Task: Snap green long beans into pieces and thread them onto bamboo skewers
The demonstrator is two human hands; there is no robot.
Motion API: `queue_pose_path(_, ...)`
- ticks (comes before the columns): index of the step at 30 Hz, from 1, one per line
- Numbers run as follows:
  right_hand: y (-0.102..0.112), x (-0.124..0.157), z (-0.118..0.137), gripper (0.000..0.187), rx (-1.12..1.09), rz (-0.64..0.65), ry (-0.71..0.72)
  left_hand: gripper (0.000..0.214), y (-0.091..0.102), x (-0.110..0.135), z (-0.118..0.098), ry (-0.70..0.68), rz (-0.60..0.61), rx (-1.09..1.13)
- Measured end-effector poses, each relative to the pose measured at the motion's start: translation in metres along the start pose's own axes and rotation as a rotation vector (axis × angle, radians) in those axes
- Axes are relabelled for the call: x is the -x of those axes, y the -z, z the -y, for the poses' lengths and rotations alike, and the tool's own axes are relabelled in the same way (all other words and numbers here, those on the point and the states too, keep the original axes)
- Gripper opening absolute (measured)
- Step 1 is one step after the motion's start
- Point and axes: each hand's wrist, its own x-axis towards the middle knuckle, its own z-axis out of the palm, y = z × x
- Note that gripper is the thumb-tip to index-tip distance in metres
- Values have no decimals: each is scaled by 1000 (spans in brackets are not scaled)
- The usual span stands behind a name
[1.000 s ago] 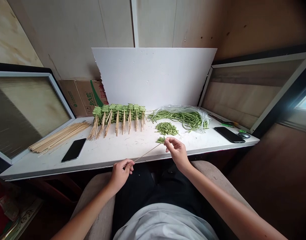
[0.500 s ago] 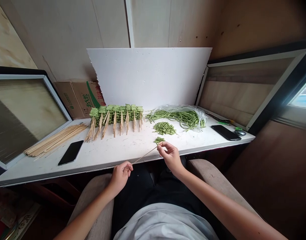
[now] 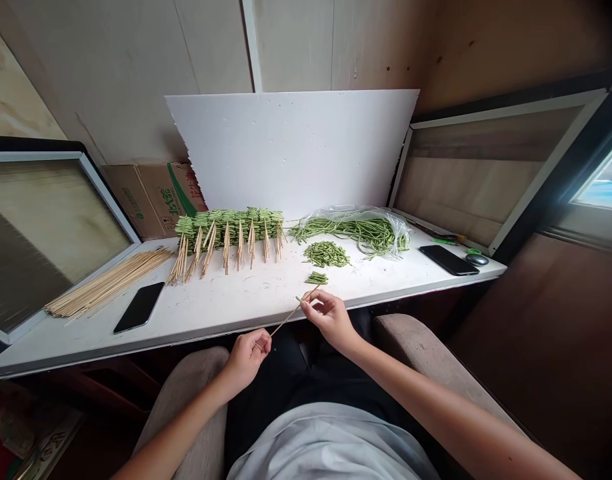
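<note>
Pinches the bamboo skewer (image 3: 285, 319) by its lower end in the closed left grip (image 3: 246, 357); nips a bean piece (image 3: 299, 299) near its tip in the closed right grip (image 3: 331, 319), over the bench (image 3: 226, 310) edge.

On the white bench (image 3: 226, 310) a row of finished bean skewers (image 3: 229, 227) lies before a leaning foam board (image 3: 291, 150) — bare sticks (image 3: 106, 283) and a black phone (image 3: 139, 307) at its left, a cardboard box (image 3: 151, 197) behind, and at its right cut beans (image 3: 327, 254), a bag of long beans (image 3: 361, 230) (clear plastic) and a second phone (image 3: 449, 259).
</note>
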Motion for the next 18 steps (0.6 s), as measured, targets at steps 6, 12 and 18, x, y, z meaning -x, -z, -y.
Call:
queue_pose_path(6, -1, 0, -7, 33, 16, 54, -38, 56, -4, 2, -3, 62, 121, 112)
queue_pose_path(12, 5, -3, -7, 35, -25, 123, -65, 56, -4, 3, -11, 250, 299, 338)
queue_pose_path(18, 3, -2, -6, 41, 0, 226, -69, 28, -3, 9, -19, 347, 448, 506)
